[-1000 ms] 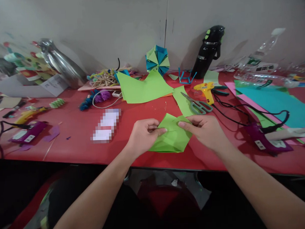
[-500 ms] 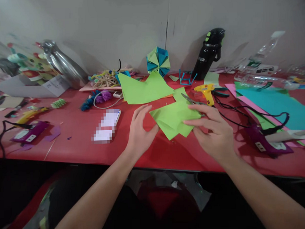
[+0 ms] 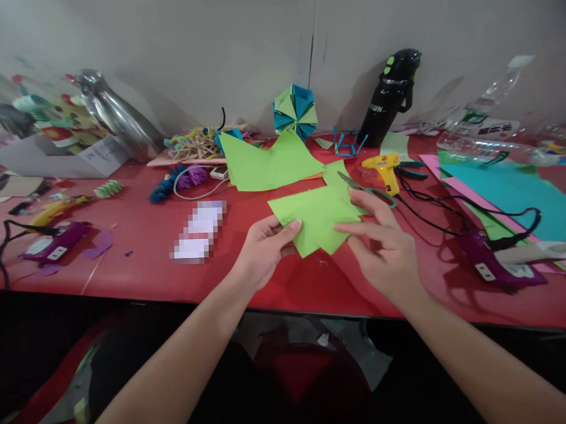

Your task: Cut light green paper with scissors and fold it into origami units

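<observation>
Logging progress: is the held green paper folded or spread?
Apparently folded: the held green paper shows two offset corners along its lower edge.

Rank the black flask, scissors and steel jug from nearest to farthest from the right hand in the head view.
1. Scissors, just beyond the right hand.
2. Black flask, farther back, right side.
3. Steel jug, back at left.

folded lime-green paper [image 3: 311, 214], two corners pointing down, held in both hands [image 3: 261, 250].

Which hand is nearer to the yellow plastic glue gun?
Right: the right hand is on the near side of the glue gun, touching a small lime-green paper. The left hand is farther off, to the gun's left, pinching that paper.
</observation>
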Tool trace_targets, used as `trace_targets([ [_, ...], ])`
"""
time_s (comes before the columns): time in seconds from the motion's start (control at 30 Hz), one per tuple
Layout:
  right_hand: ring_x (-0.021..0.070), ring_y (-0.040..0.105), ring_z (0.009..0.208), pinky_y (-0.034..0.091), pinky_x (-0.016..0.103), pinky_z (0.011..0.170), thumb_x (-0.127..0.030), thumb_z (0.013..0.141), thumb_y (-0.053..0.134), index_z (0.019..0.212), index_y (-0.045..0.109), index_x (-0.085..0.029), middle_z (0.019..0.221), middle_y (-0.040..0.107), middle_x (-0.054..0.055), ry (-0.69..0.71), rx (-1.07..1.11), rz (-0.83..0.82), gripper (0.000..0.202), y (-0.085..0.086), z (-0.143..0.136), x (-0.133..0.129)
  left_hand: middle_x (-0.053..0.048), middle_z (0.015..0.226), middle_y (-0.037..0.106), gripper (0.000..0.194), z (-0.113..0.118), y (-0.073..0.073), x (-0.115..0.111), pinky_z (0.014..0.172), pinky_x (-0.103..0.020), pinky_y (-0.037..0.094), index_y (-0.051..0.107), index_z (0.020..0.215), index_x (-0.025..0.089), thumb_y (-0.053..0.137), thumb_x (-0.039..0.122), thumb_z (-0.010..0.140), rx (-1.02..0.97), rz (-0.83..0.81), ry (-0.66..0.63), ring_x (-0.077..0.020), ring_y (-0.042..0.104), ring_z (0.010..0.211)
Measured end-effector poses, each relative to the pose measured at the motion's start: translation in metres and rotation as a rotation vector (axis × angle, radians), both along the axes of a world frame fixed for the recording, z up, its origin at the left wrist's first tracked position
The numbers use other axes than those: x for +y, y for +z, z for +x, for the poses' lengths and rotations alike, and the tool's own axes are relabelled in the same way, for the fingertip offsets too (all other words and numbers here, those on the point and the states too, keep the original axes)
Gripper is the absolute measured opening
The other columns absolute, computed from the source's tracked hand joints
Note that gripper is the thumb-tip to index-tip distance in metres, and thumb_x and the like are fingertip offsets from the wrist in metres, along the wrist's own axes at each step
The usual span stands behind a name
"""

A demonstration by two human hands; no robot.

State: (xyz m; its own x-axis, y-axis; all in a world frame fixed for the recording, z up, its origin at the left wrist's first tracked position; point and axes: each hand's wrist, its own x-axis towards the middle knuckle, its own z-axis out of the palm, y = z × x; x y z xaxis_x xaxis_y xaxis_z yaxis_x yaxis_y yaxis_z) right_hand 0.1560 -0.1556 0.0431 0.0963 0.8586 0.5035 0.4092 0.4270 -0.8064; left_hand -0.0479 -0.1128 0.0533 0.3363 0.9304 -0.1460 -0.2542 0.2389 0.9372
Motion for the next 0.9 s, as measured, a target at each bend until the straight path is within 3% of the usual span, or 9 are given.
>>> trace_targets([
  [0.13, 0.0283, 0.057, 0.131, 0.055, 0.046, 0.099, -0.020, 0.084, 0.058, 0.131, 0.063, -0.034, 0.152, 0.053, 0.002, 0.097, 0.469, -0.296, 0.050, -0.008, 0.001, 0.009, -0.012, 0.110, 0.077, 0.040, -0.001, -0.003, 0.002, 0.077, -0.032, 0.062, 0.072, 0.113, 0.014, 0.079, 0.040, 0.082, 0.033, 0.063, 0.017, -0.0224, 0.074, 0.092],
  [0.23, 0.0302, 0.066, 0.117, 0.059, 0.046, 0.087, -0.031, 0.083, 0.058, 0.124, 0.065, -0.029, 0.137, 0.066, 0.007, 0.205, 0.764, -0.542, 0.042, -0.006, 0.000, 0.015, -0.011, 0.108, 0.078, 0.040, -0.002, -0.002, 0.002, 0.076, -0.031, 0.062, 0.071, 0.113, 0.014, 0.078, 0.040, 0.082, 0.067, 0.086, 0.002, -0.0210, 0.075, 0.089],
  [0.33, 0.0323, 0.069, 0.110, 0.060, 0.048, 0.083, -0.042, 0.083, 0.058, 0.115, 0.068, -0.026, 0.128, 0.071, 0.010, 0.273, 0.885, -0.664, 0.038, 0.000, -0.001, 0.017, -0.011, 0.107, 0.077, 0.039, -0.003, -0.002, 0.003, 0.073, -0.030, 0.062, 0.070, 0.114, 0.014, 0.077, 0.039, 0.084, 0.103, 0.106, -0.020, -0.0200, 0.075, 0.087],
  [0.5, 0.0334, 0.070, 0.107, 0.061, 0.048, 0.083, -0.062, 0.085, 0.057, 0.108, 0.071, -0.025, 0.123, 0.074, 0.012, 0.264, 0.884, -0.697, 0.045, 0.005, 0.002, 0.017, -0.012, 0.108, 0.077, 0.036, -0.005, -0.001, 0.005, 0.074, -0.030, 0.061, 0.070, 0.114, 0.013, 0.074, 0.035, 0.086, 0.139, 0.162, -0.057, -0.0190, 0.074, 0.085],
  [0.67, 0.0286, 0.071, 0.109, 0.059, 0.043, 0.092, -0.039, 0.074, 0.085, 0.113, 0.073, -0.023, 0.121, 0.075, 0.009, 0.263, 0.671, -0.652, 0.043, -0.005, 0.000, 0.012, -0.012, 0.110, 0.077, 0.036, -0.005, 0.003, 0.005, 0.080, -0.031, 0.060, 0.069, 0.117, 0.013, 0.073, 0.030, 0.087, 0.221, 0.202, -0.161, -0.0200, 0.074, 0.091],
  [0.8, 0.0273, 0.074, 0.098, 0.060, 0.045, 0.089, -0.039, 0.074, 0.086, 0.107, 0.075, -0.019, 0.112, 0.077, 0.011, 0.252, 0.630, -0.646, 0.040, -0.010, -0.003, 0.010, -0.012, 0.113, 0.076, 0.038, -0.003, 0.005, 0.002, 0.079, -0.031, 0.061, 0.068, 0.119, 0.014, 0.074, 0.033, 0.086, 0.243, 0.191, -0.147, -0.0215, 0.073, 0.097],
  [0.9, 0.0265, 0.073, 0.100, 0.059, 0.045, 0.092, -0.039, 0.074, 0.086, 0.106, 0.075, -0.019, 0.112, 0.077, 0.011, 0.203, 0.639, -0.603, 0.039, -0.010, -0.003, 0.011, -0.013, 0.107, 0.077, 0.043, 0.000, 0.004, -0.001, 0.070, -0.031, 0.063, 0.066, 0.121, 0.015, 0.075, 0.038, 0.086, 0.231, 0.082, -0.203, -0.0217, 0.076, 0.086],
])
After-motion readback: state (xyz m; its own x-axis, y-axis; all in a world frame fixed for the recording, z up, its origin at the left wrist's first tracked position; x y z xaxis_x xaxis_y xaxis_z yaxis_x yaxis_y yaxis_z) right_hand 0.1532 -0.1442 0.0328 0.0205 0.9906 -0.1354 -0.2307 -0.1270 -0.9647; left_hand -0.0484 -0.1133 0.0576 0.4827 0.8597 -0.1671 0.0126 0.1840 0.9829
